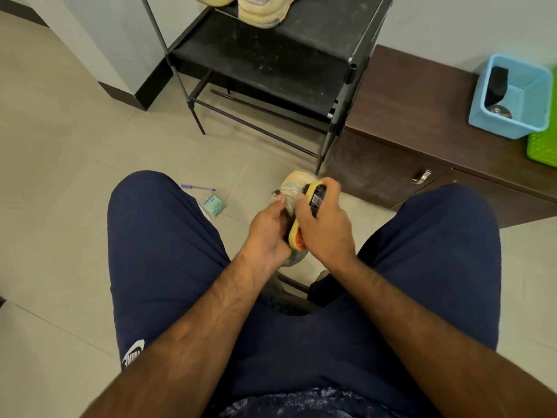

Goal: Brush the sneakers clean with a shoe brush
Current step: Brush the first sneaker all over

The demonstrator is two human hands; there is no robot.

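**Q:** Two large units are in view. Identify them.
**A:** A black shoe rack (271,64) stands on the tiled floor (60,146) against the wall. A brown cabinet (416,95) stands just beside it, to its right.

**Q:** What rests on those units?
**A:** A blue basket (506,129) sits on the cabinet top and holds a dark object and a round tin. A green basket (542,146) touches its right side. Pale spare sneakers (262,12) lie on the upper rack shelf.

**Q:** Position of the person?
**A:** Seated, in navy shorts (156,251), knees apart. Both forearms reach forward between the knees.

**Q:** Location of the work item?
**A:** The sneaker (297,178) is held above the floor between the knees, with its beige toe pointing away from the person.

**Q:** Hand states?
**A:** The left hand (268,236) grips the sneaker from its left side, fingers curled around it. The right hand (325,224) is closed around the shoe brush (315,194), which has a yellow body and lies against the sneaker's right side.

**Q:** Small items?
**A:** A pen (197,187) and a green packet (212,203) lie on the floor near the left knee.
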